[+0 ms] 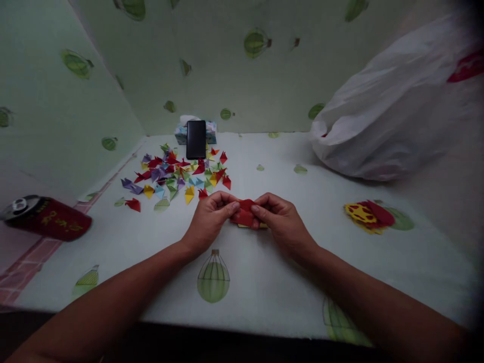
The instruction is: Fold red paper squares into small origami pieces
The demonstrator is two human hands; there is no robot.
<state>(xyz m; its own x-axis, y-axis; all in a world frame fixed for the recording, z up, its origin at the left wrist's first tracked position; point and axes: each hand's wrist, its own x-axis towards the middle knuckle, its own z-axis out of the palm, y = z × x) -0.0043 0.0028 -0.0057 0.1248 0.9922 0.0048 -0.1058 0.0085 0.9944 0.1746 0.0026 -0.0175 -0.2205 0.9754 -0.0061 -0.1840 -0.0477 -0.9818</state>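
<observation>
A piece of red origami paper (244, 216) is held up between my two hands, over the middle of the table. My left hand (212, 217) pinches its left edge between thumb and fingers. On the other side, the thumb and fingers of my right hand (282, 219) grip the right edge. Below the paper a thin yellowish edge (251, 226) shows; what it belongs to is mostly hidden. Beyond my left hand lies a spread of small folded paper pieces (172, 174) in red, yellow, green, blue and purple, many with pointed tips.
A phone (195, 139) leans on a tissue box (210, 132) at the back. A dark red can (56, 218) stands at the left edge. On the right sit a big white plastic bag (381, 116) and a red and yellow item (368, 216). Balloon-patterned walls enclose the table (170, 297).
</observation>
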